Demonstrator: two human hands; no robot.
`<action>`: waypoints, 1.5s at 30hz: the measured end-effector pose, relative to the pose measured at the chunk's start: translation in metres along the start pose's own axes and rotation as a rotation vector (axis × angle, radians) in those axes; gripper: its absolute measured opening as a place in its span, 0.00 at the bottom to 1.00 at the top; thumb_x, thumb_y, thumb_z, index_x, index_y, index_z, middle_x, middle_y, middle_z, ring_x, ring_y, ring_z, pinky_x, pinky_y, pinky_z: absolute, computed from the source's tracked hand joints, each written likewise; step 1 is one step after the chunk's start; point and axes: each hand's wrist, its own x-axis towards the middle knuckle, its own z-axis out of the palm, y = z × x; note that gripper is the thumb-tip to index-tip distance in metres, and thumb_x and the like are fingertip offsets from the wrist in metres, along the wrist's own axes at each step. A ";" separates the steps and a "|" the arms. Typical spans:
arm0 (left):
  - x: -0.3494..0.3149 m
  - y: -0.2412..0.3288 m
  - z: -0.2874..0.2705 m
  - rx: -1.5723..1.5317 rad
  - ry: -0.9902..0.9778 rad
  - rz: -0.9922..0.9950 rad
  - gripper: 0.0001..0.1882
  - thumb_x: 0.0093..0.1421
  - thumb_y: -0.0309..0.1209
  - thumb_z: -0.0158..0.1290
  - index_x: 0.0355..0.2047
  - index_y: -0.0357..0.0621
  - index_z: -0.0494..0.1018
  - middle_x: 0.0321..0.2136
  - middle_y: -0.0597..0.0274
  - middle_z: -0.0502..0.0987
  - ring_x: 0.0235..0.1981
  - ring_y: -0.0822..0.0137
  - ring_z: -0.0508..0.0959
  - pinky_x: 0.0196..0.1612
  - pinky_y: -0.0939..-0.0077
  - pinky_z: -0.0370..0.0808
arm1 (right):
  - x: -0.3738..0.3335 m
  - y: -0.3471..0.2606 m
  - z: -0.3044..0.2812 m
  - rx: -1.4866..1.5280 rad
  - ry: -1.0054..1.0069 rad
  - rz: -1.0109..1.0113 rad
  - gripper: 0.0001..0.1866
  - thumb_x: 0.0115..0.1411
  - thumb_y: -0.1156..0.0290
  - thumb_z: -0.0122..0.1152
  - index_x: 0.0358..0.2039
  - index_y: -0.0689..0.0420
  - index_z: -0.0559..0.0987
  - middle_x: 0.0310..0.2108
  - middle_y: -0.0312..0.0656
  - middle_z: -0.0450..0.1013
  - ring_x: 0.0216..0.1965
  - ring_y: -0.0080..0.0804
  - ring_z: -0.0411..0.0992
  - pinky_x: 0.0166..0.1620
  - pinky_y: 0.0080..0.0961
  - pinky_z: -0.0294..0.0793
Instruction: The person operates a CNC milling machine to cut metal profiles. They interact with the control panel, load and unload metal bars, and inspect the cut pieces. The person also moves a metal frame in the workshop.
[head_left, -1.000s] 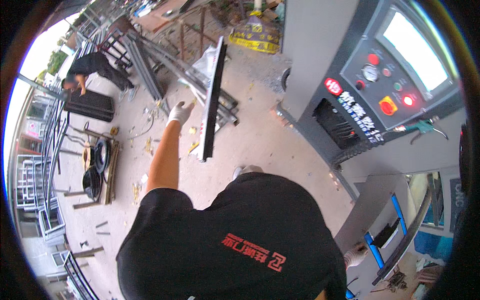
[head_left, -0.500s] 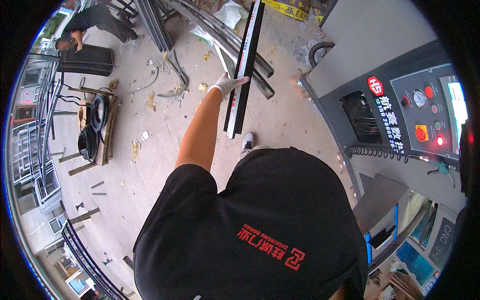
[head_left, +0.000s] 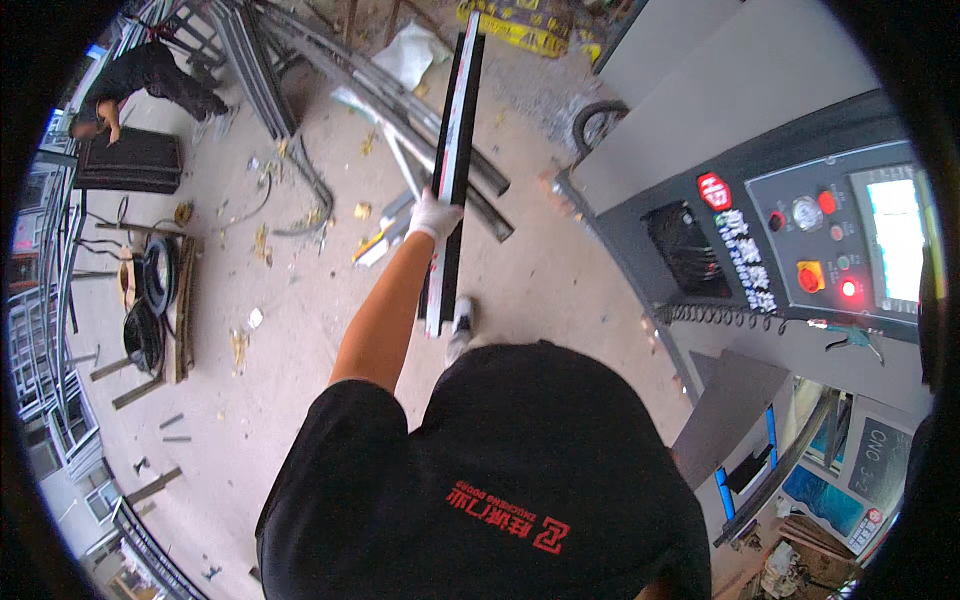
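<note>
My left hand (head_left: pixel 436 215), in a whitish glove, is closed around a long black metal profile (head_left: pixel 459 165). A pale printed strip runs along the bar's length. The profile is held out in front of me, steeply slanted, with its near end close above my shoe (head_left: pixel 463 315). Below and beyond it, several grey metal bars (head_left: pixel 483 172) lie on the floor, with some thinner white and grey pieces beside my wrist. My right hand is out of sight, hidden behind my black shirt or past the lower edge.
To the right stands a grey machine with a control panel (head_left: pixel 808 212), lit screen and coiled hose (head_left: pixel 735 318). A wooden pallet (head_left: pixel 180 310) carries black coils at the left. Farther off, a person (head_left: pixel 160 85) bends over a dark stack (head_left: pixel 130 160). Scraps litter the floor.
My left hand and the profile have come lower and slightly left in the picture. The view has shifted too, and thin pieces on the floor beside my wrist now show. The grip is kept.
</note>
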 end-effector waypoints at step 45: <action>-0.147 0.143 -0.112 0.368 -0.188 1.763 0.51 0.37 0.33 0.66 0.67 0.40 0.68 0.51 0.40 0.75 0.48 0.38 0.76 0.52 0.45 0.75 | -0.199 -0.348 0.443 -1.662 0.394 -1.394 0.36 0.46 0.45 0.79 0.54 0.47 0.80 0.55 0.39 0.75 0.63 0.41 0.70 0.71 0.53 0.62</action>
